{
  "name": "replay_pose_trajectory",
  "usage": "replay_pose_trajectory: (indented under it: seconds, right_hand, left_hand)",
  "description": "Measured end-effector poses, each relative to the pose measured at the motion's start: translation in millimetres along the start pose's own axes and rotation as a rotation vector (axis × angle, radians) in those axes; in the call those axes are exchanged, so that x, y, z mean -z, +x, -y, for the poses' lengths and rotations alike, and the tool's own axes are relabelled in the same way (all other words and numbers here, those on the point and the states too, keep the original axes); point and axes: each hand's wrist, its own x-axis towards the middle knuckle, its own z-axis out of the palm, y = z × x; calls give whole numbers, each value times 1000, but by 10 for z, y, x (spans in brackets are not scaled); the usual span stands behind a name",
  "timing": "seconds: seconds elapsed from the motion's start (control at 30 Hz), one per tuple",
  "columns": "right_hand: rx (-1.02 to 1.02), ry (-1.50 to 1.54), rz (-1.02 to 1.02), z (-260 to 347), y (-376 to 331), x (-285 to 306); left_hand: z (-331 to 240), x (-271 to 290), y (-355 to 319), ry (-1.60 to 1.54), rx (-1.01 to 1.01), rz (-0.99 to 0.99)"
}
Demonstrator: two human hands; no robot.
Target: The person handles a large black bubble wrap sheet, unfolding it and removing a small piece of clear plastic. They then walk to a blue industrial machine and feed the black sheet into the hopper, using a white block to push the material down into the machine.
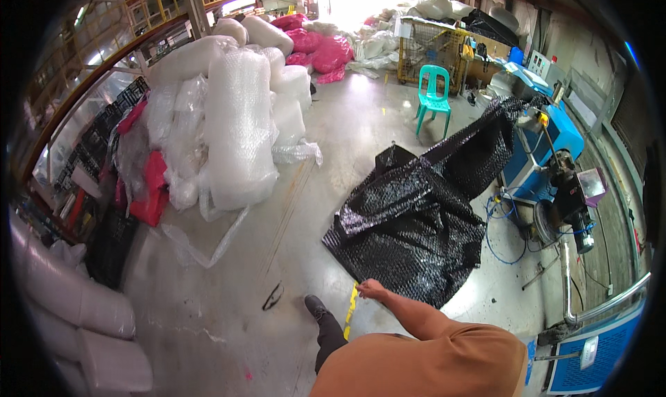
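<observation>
Head view, looking down at a concrete workshop floor [333, 154]. Your right hand [371, 289] sits at lower centre of the frame, at the end of an arm in an orange-brown sleeve [444, 348] that enters from the bottom edge. The hand is closed on the near edge of a large sheet of black bubble wrap [409, 230]. This sheet lies spread on the floor at centre right and runs up and to the right, where its far end drapes over a blue machine [548, 154] at the right of the frame. Your left hand is outside the picture, so you cannot tell whether it is open or closed.

Just left of the hand, a yellow strip [352, 307] marks the floor, and your dark shoe [318, 307] stands beside it. A small black scrap [272, 296] lies further left.

At upper left, tall rolls of clear bubble wrap [239, 126] stand grouped together, with pink bags [326, 50] behind them near the top centre. A turquoise plastic chair [433, 95] stands at upper centre right, in front of a wire cage [430, 43]. More white rolls [76, 307] fill the lower left corner. A blue cabinet [596, 348] occupies the lower right.
</observation>
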Motion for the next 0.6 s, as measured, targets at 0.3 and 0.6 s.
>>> replay_pose_trajectory:
  seconds: [0.3, 0.6]
  right_hand:
    - [-940, 236, 140, 101, 605, 703]
    - [-1141, 446, -103, 386, 1538, 1289]
  left_hand:
    - [-2884, -412, 1009, 47, -92, 66]
    - [-7779, -1635, 1607, 18, -698, 257]
